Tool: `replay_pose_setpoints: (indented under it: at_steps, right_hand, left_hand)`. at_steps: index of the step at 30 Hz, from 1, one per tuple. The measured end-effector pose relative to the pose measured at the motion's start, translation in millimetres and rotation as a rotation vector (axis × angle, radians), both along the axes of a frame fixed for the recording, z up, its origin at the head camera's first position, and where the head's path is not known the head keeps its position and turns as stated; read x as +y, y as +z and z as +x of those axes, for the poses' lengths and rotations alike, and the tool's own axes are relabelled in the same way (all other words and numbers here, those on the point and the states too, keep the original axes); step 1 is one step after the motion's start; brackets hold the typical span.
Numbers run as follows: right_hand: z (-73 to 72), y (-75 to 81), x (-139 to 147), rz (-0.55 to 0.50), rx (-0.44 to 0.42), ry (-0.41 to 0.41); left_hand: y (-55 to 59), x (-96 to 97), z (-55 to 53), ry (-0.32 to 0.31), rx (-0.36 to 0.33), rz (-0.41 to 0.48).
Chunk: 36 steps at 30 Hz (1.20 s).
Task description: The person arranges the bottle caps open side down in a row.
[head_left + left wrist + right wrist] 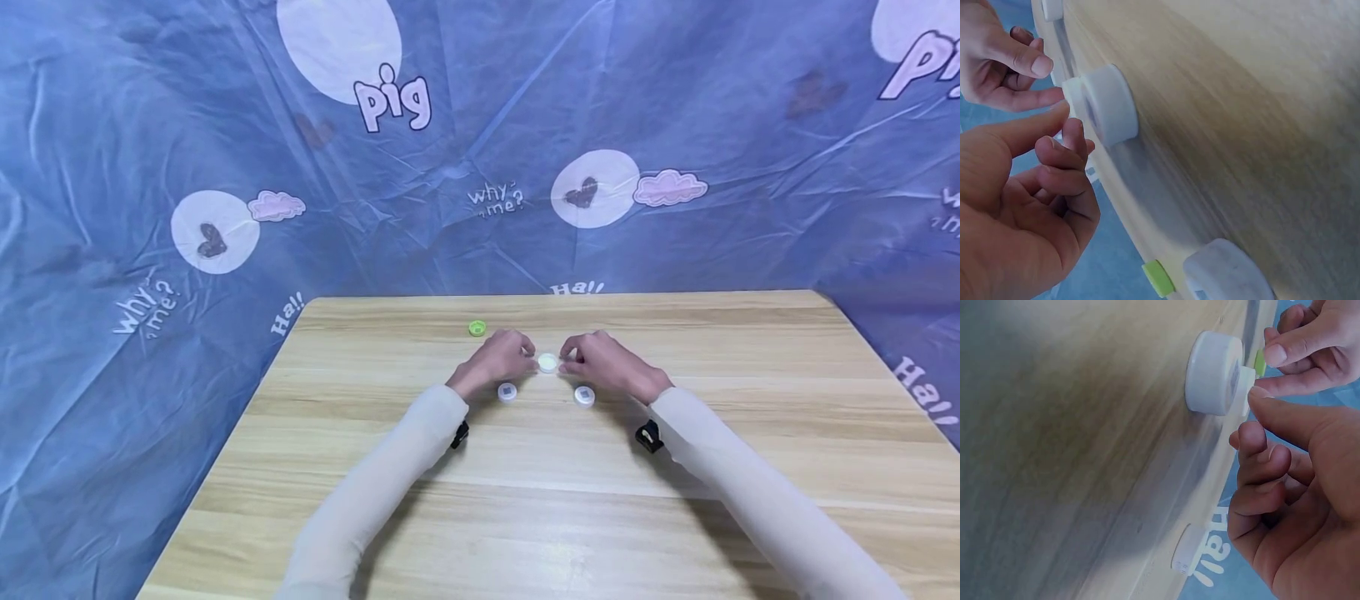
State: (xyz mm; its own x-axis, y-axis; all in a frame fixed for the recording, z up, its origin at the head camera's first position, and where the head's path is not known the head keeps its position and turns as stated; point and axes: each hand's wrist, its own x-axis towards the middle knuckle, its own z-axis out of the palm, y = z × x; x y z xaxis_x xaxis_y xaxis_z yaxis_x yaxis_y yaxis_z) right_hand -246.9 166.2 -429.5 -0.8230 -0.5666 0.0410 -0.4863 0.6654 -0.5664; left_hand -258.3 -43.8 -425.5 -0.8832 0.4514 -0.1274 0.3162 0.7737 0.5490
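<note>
Both hands come together at a white round cap on the table, one from each side. My left hand has its thumb tip at the cap's left rim, with the other fingers loosely bent. At the opposite rim my right hand mirrors it, thumb extended and fingers bent. In the left wrist view the cap's pale edge shows between the fingertips. Closer to me sit two more white caps, one on the left and one on the right. Neither hand visibly grips anything.
A green cap lies beyond the left hand. Further white caps appear low in the left wrist view and right wrist view. The wooden table ends at a blue printed cloth.
</note>
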Motion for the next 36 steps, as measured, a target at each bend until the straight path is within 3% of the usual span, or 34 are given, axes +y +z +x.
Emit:
replay_pose_setpoints:
  at_steps: [7,14,36]
  right_hand:
    - [-4.8,-2.5,-3.4,0.007,-0.045,0.008]
    - [-7.2,-4.1,-6.8,0.002,-0.032,0.022]
    - [-9.4,-10.3,-8.9,0.002,0.053,0.053]
  left_hand:
    - [-4.9,1.6,-5.0,0.008,-0.053,-0.004]
    - [-4.8,6.7,-5.8,-0.014,-0.029,-0.005]
    - [-11.6,11.7,-4.9,0.006,-0.010,0.013]
